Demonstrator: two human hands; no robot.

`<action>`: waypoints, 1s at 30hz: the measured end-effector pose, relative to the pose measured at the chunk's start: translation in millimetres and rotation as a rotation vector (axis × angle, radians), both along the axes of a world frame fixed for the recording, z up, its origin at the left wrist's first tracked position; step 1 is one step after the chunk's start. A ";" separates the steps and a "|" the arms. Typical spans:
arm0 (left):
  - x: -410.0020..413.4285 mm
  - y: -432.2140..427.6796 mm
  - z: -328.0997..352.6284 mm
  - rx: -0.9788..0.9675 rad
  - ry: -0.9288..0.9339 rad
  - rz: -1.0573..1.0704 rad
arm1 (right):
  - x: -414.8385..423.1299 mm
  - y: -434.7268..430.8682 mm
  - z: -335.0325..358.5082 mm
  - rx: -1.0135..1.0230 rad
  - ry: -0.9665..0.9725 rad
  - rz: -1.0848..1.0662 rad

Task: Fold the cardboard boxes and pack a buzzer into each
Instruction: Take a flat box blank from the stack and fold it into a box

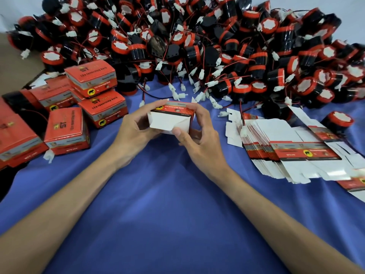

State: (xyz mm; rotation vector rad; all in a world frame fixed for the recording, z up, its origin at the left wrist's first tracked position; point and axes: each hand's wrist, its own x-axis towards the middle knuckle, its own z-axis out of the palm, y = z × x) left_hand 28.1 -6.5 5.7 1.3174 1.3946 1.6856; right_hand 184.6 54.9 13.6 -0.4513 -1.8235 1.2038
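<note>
Worktop (167,204): covered with a blue cloth.

Left: finished boxes (66,133), red with a grey band and a yellow elephant badge, all shut. Some are stacked two high at the far side, the others stand on the cloth nearer me. One small white plug pokes out beside the nearest box.

Centre left: my left hand (134,127), fingers curled round the left end of the box in work, thumb on its near side.

Centre: one box (170,119), held between both my hands, just near of the buzzer pile. Its red printed side faces up and its white end flaps face me, folded partly over each other. I cannot tell whether a buzzer is inside.

Centre right: my right hand (199,139), clamped on the right end of the same box, thumb pressing on the white flap.

Far, across almost the whole width: a heap of buzzers (197,46), black bodies with red rims, white faces, thin red and black wires and white plugs, tangled together.

Right: flat unfolded boxes (292,153), fanned in a slanting stack, white insides mostly up, with one wire and plug lying across them.

Far right: a single buzzer (338,120), standing just beyond the flat stack, white face up.
</note>
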 end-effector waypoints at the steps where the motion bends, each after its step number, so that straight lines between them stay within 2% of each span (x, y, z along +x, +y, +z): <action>1: 0.0 0.5 -0.4 -0.005 0.014 0.017 | 0.0 0.3 -0.5 0.002 -0.003 -0.004; 18: 7.3 -0.4 4.4 -0.046 0.097 0.119 | 3.0 7.5 -4.0 -0.123 -0.002 0.019; 25: 10.6 -2.2 4.9 -0.042 0.090 0.198 | 3.4 0.7 2.0 -0.011 -0.046 0.013; 30: 13.9 -3.3 7.5 -0.076 0.016 0.200 | 3.0 -0.5 3.9 0.010 -0.050 0.008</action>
